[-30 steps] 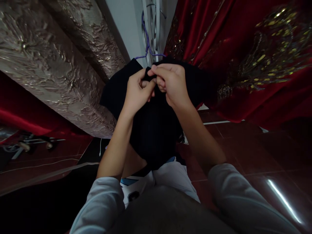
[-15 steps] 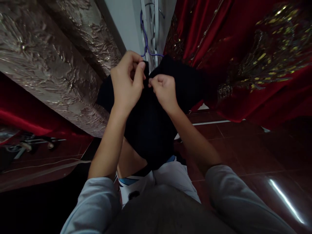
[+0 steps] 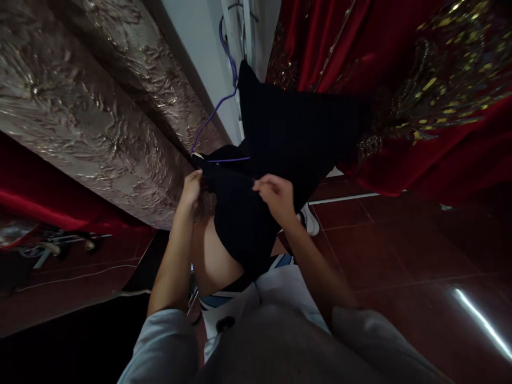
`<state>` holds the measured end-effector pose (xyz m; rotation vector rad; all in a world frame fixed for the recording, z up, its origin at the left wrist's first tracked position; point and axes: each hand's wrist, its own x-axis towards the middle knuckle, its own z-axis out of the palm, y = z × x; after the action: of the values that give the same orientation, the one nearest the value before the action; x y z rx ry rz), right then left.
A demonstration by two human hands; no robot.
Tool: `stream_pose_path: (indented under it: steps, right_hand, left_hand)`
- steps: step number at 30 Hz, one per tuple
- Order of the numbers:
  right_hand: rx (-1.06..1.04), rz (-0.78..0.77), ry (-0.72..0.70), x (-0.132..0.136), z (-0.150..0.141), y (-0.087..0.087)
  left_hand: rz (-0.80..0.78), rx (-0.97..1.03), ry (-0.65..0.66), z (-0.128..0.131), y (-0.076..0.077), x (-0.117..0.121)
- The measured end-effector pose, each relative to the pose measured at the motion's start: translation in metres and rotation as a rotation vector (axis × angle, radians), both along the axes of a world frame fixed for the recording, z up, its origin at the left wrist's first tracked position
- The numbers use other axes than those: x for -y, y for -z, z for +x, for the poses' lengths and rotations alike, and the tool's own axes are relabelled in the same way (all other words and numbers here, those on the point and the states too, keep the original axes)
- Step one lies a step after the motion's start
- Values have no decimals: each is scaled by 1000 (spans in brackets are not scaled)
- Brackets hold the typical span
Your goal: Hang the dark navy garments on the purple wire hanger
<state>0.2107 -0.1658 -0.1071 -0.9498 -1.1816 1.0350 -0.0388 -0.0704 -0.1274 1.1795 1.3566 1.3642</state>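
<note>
A black garment point(image 3: 288, 138) hangs on a purple wire hanger point(image 3: 218, 106) in front of me. My left hand point(image 3: 191, 188) is closed on the garment's left lower edge. My right hand point(image 3: 276, 196) pinches the dark cloth a little to the right. The hanger's bottom bar shows as a thin purple line just above my hands. Its hook runs up toward a white wall. Below the cloth I see my bare knee point(image 3: 214, 261) and white shorts point(image 3: 276, 293).
A gold embossed fabric point(image 3: 92, 122) hangs on the left. Red embroidered cloth point(image 3: 420, 96) fills the right. The dark red tiled floor point(image 3: 400, 250) shines at the right. A white shoe point(image 3: 310, 220) lies behind the garment. Metal clutter point(image 3: 52, 245) sits far left.
Both hands have dropped from the garment's collar near the hanger hook down to its lower part. The garment now hangs tilted, with one corner up by the wall.
</note>
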Motion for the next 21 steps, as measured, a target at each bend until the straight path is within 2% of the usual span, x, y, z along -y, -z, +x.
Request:
stream_pose_path:
  steps: [1,3,5,6,8,10,12,14,16,17,19,21]
  right_hand:
    - [-86,-54,96,8,9,13]
    - [-187,-118,273,25,25,36]
    - [-186,-127,352,39,37,48]
    - [-160,-117,355,43,41,49]
    - [-95,-86,329,46,42,40]
    - [18,-36,251,42,36,23]
    - [143,24,96,34,24,4]
    - [160,59,-68,24,8,-12]
    - [43,18,-164,14,-5,-26]
    - [-17,-30,-191,9,-8,-32]
    - [-58,-132,-253,0,-7,-47]
    - [-14,-164,-310,-11,4,-62]
  left_hand:
    - [-41,-47,55,5,2,7]
    - [-43,-195,203,15,-5,14]
    - [71,-295,318,27,-20,18]
    - [144,-292,346,35,-29,20]
    - [277,-187,365,55,-50,29]
    - [386,-133,401,77,-71,44]
    - [502,-178,411,96,-90,61]
    - [625,-266,391,106,-103,71]
    - [690,-338,409,107,-106,73]
    - [679,-361,446,104,-103,71]
    - [565,-388,549,91,-88,66]
    - [391,-469,690,72,-66,61]
